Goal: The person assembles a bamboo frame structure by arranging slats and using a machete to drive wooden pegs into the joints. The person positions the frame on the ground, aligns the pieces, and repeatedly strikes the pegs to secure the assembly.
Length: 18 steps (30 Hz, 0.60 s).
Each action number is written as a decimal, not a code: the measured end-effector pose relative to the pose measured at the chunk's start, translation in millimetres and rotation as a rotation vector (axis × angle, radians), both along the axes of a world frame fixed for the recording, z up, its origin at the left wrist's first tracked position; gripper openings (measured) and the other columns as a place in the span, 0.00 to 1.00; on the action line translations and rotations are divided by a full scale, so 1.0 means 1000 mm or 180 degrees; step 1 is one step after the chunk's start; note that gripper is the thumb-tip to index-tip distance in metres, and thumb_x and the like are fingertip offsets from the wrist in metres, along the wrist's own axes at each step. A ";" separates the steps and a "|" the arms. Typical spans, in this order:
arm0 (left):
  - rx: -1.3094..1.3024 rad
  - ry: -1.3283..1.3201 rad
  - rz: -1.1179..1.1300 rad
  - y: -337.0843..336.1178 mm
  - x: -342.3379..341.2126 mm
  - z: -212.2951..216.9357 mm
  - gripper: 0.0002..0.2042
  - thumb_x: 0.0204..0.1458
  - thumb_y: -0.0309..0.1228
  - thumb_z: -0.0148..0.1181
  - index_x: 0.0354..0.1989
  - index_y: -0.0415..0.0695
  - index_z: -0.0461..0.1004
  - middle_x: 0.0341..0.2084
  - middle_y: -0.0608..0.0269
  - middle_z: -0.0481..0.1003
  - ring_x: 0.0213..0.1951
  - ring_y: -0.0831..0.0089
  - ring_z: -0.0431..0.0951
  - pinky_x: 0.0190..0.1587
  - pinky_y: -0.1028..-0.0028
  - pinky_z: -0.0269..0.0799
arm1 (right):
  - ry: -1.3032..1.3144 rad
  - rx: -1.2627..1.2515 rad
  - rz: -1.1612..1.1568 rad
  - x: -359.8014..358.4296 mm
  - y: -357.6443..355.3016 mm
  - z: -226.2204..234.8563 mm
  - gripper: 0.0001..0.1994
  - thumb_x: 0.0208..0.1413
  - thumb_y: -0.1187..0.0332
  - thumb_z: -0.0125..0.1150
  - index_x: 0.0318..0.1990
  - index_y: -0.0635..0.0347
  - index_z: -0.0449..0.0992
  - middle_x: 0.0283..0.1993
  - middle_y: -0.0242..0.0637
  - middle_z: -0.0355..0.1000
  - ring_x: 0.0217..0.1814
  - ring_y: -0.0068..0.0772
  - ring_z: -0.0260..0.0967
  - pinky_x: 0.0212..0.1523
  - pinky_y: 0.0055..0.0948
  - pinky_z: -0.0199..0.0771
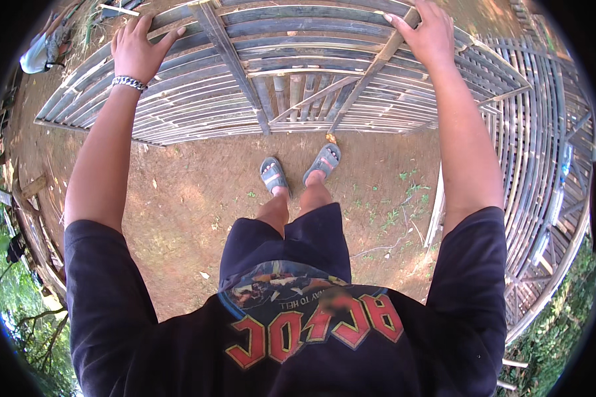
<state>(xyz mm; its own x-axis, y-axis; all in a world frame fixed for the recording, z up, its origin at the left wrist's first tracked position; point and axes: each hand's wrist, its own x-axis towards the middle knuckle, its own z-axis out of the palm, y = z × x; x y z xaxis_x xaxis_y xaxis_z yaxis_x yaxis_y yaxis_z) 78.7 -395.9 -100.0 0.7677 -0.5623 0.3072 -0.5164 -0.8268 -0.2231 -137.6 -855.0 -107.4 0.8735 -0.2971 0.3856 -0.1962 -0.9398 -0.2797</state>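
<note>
A wide panel of grey, weathered bamboo slats (304, 47) stands in front of me, with darker slanting braces across it. Toward its upper left, my left hand (138, 55) grips a slat, fingers curled over and thumb out to the side. My right hand (432, 38) holds the panel on the upper right, beside a slanting wooden brace (381, 63); its thumb lies along a slat, and its fingertips are partly hidden. A chain bracelet (130, 83) circles my left wrist. Low in the middle of the panel is a section of upright bamboo pieces (297, 97).
My sandalled feet (274, 175) stand on bare brown soil (179, 218) close to the panel's lower edge. Another slatted bamboo structure (510, 152) curves along the right. At the far upper left a person in a light top (36, 56) is partly visible. Greenery borders both sides.
</note>
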 end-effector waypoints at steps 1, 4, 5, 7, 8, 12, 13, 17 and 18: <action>-0.0099 -0.0130 -0.0085 0.001 0.005 -0.007 0.39 0.49 0.66 0.62 0.63 0.51 0.71 0.58 0.53 0.74 0.62 0.53 0.71 0.69 0.56 0.56 | -0.0186 -0.0079 0.0017 0.005 -0.003 -0.010 0.28 0.47 0.55 0.75 0.54 0.57 0.76 0.55 0.52 0.71 0.63 0.60 0.63 0.64 0.50 0.63; -0.0330 -0.0255 -0.0253 -0.008 0.013 -0.022 0.41 0.49 0.65 0.64 0.67 0.53 0.67 0.64 0.53 0.69 0.67 0.54 0.66 0.70 0.54 0.56 | -0.0182 -0.0069 0.0005 0.019 -0.014 -0.017 0.30 0.47 0.55 0.75 0.56 0.59 0.74 0.57 0.52 0.70 0.65 0.60 0.61 0.66 0.50 0.62; -0.0389 -0.0267 -0.0324 -0.010 0.019 -0.025 0.41 0.48 0.65 0.64 0.67 0.53 0.67 0.64 0.54 0.69 0.67 0.55 0.65 0.70 0.54 0.57 | -0.0087 -0.0020 -0.0013 0.022 -0.016 -0.018 0.31 0.47 0.55 0.75 0.57 0.60 0.73 0.59 0.52 0.69 0.66 0.60 0.61 0.67 0.51 0.61; -0.0489 -0.0213 -0.0289 -0.016 0.030 -0.032 0.41 0.48 0.64 0.65 0.67 0.54 0.67 0.65 0.54 0.68 0.69 0.55 0.63 0.69 0.55 0.58 | -0.0165 -0.0022 0.0011 0.030 -0.018 -0.028 0.34 0.47 0.55 0.75 0.60 0.60 0.71 0.62 0.53 0.67 0.68 0.59 0.59 0.70 0.51 0.58; -0.0523 -0.0139 -0.0173 -0.018 0.033 -0.035 0.41 0.48 0.63 0.66 0.68 0.54 0.66 0.65 0.54 0.67 0.69 0.56 0.62 0.69 0.55 0.58 | -0.0196 -0.0016 0.0030 0.034 -0.018 -0.032 0.35 0.48 0.54 0.75 0.61 0.60 0.69 0.64 0.54 0.66 0.70 0.59 0.57 0.71 0.51 0.57; -0.0769 -0.0359 -0.0086 -0.034 0.037 -0.043 0.38 0.49 0.59 0.68 0.64 0.47 0.69 0.61 0.52 0.69 0.65 0.53 0.67 0.65 0.57 0.65 | -0.0117 -0.0232 0.0015 0.040 -0.023 -0.039 0.39 0.49 0.53 0.73 0.66 0.59 0.64 0.70 0.55 0.60 0.75 0.58 0.51 0.77 0.53 0.46; -0.0655 -0.0339 0.0058 -0.036 0.034 -0.044 0.39 0.49 0.59 0.68 0.65 0.49 0.68 0.62 0.53 0.68 0.65 0.54 0.67 0.65 0.57 0.65 | -0.0149 -0.0195 0.0053 0.038 -0.023 -0.043 0.41 0.49 0.53 0.74 0.68 0.58 0.62 0.71 0.55 0.58 0.75 0.59 0.50 0.77 0.54 0.45; -0.0397 0.0022 0.0504 -0.040 0.031 -0.046 0.42 0.48 0.61 0.67 0.70 0.59 0.62 0.68 0.57 0.62 0.69 0.57 0.63 0.66 0.50 0.61 | -0.0401 -0.0282 0.0544 0.042 -0.031 -0.050 0.45 0.47 0.54 0.76 0.70 0.56 0.58 0.72 0.51 0.56 0.76 0.57 0.48 0.79 0.53 0.40; -0.0362 0.0185 0.0588 -0.039 0.032 -0.043 0.43 0.47 0.63 0.66 0.72 0.63 0.60 0.70 0.58 0.60 0.70 0.58 0.61 0.67 0.47 0.59 | -0.0497 -0.0470 0.0361 0.047 -0.030 -0.054 0.43 0.47 0.54 0.76 0.69 0.56 0.61 0.70 0.50 0.60 0.73 0.55 0.53 0.77 0.51 0.46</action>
